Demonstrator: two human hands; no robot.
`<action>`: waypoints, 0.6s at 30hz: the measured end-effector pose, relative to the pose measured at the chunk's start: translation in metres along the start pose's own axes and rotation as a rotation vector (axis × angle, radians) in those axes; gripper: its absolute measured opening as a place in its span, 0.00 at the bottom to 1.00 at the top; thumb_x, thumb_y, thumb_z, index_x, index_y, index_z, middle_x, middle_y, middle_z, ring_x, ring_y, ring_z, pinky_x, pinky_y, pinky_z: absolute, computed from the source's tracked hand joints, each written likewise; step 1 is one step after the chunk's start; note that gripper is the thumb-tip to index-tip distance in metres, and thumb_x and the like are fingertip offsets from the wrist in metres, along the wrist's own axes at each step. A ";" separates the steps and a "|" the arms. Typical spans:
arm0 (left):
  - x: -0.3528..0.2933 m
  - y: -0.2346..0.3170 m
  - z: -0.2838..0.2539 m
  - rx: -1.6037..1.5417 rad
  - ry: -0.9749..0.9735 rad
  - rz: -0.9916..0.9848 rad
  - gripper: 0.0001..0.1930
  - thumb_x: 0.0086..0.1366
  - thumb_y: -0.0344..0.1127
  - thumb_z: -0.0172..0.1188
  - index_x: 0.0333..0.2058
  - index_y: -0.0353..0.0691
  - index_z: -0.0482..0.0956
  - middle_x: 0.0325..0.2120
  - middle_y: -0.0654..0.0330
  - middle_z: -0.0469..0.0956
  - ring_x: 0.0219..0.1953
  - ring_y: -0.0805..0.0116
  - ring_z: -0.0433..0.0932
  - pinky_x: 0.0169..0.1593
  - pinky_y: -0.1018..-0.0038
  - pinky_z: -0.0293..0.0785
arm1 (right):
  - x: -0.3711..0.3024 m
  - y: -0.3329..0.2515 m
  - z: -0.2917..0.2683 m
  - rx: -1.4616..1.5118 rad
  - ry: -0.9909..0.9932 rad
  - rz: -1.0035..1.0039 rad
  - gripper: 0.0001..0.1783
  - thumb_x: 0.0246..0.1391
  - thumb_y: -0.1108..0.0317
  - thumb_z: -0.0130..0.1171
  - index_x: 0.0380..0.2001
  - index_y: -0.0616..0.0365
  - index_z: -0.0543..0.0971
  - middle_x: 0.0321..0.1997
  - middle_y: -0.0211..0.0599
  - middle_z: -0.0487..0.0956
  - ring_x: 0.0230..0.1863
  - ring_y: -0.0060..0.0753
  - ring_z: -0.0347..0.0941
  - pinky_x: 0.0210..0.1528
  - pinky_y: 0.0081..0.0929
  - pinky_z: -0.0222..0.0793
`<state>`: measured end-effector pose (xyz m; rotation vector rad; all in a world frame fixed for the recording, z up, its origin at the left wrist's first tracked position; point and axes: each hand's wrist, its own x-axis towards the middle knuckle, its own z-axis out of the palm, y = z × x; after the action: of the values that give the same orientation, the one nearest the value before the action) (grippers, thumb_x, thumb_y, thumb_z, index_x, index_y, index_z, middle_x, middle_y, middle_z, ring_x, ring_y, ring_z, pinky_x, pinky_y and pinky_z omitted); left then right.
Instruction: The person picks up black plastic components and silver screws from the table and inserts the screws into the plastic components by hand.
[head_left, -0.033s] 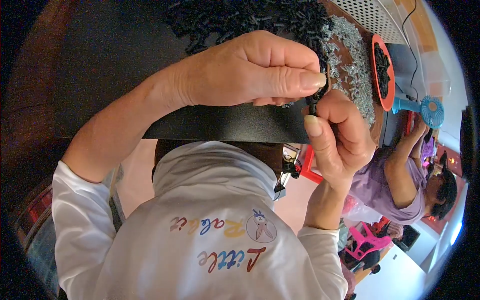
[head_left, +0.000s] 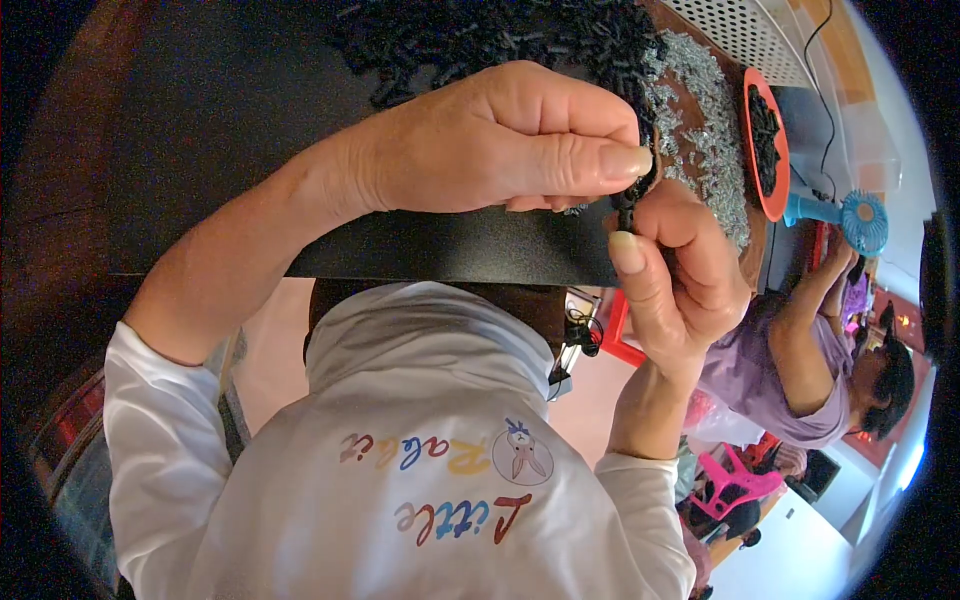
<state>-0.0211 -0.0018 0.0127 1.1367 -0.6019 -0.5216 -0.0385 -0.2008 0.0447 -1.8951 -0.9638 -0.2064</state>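
Note:
My left hand (head_left: 510, 140) is closed, its thumb pressed against the curled forefinger. My right hand (head_left: 685, 270) pinches just below it, thumb and forefinger together. Between the fingertips shows a small dark part (head_left: 626, 212), black and narrow; most of it is covered by my fingers, so its exact kind cannot be made out. Beyond my hands lies a heap of short black cylindrical pieces (head_left: 500, 35). Beside that heap, many small clear pieces (head_left: 700, 100) are spread over the brown surface.
An orange-red dish (head_left: 782, 190) with black pieces stands at the right, near a blue handheld fan (head_left: 863, 222). A white perforated basket (head_left: 735, 35) is at the far right. The dark tabletop (head_left: 450, 245) ends before my body. Another person (head_left: 770, 370) sits at the right.

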 end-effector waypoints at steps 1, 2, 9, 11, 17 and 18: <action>0.000 0.000 0.000 -0.002 -0.003 0.001 0.13 0.69 0.43 0.50 0.31 0.40 0.72 0.18 0.72 0.64 0.19 0.85 0.59 0.22 0.85 0.55 | -0.001 -0.001 -0.001 -0.003 0.001 0.002 0.08 0.44 0.75 0.66 0.25 0.63 0.74 0.16 0.34 0.68 0.16 0.30 0.63 0.18 0.25 0.56; 0.000 0.000 0.000 -0.003 -0.014 0.012 0.13 0.69 0.43 0.50 0.31 0.40 0.72 0.18 0.72 0.64 0.19 0.85 0.59 0.22 0.84 0.55 | -0.002 -0.002 -0.003 0.013 -0.006 0.020 0.09 0.44 0.75 0.66 0.25 0.63 0.74 0.17 0.34 0.68 0.17 0.29 0.63 0.18 0.25 0.56; -0.002 -0.003 0.001 0.048 -0.023 0.008 0.13 0.69 0.43 0.51 0.30 0.41 0.71 0.18 0.74 0.62 0.20 0.85 0.58 0.23 0.84 0.54 | -0.004 0.000 -0.005 0.056 -0.026 -0.029 0.10 0.41 0.76 0.68 0.24 0.64 0.75 0.17 0.33 0.69 0.17 0.29 0.63 0.18 0.24 0.56; -0.001 -0.002 0.002 0.092 -0.024 0.041 0.13 0.69 0.43 0.51 0.30 0.41 0.71 0.18 0.74 0.62 0.20 0.85 0.57 0.23 0.84 0.53 | -0.004 -0.001 -0.004 0.039 -0.028 -0.034 0.10 0.40 0.76 0.68 0.24 0.64 0.75 0.17 0.33 0.68 0.17 0.29 0.63 0.18 0.24 0.56; -0.003 0.000 0.001 0.164 -0.011 0.046 0.13 0.68 0.43 0.52 0.28 0.42 0.71 0.18 0.76 0.60 0.20 0.86 0.56 0.23 0.83 0.52 | -0.004 -0.004 -0.003 -0.016 -0.037 -0.015 0.12 0.38 0.75 0.70 0.23 0.63 0.74 0.15 0.31 0.68 0.16 0.29 0.63 0.17 0.24 0.55; -0.003 0.000 0.001 0.158 -0.008 0.034 0.13 0.68 0.42 0.51 0.27 0.42 0.71 0.18 0.76 0.60 0.20 0.86 0.56 0.23 0.83 0.52 | -0.004 -0.005 -0.003 -0.027 -0.045 -0.021 0.12 0.38 0.75 0.70 0.22 0.62 0.74 0.15 0.31 0.68 0.15 0.29 0.63 0.17 0.24 0.55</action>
<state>-0.0239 -0.0007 0.0123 1.2722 -0.6777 -0.4554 -0.0434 -0.2042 0.0477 -1.9224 -1.0155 -0.1910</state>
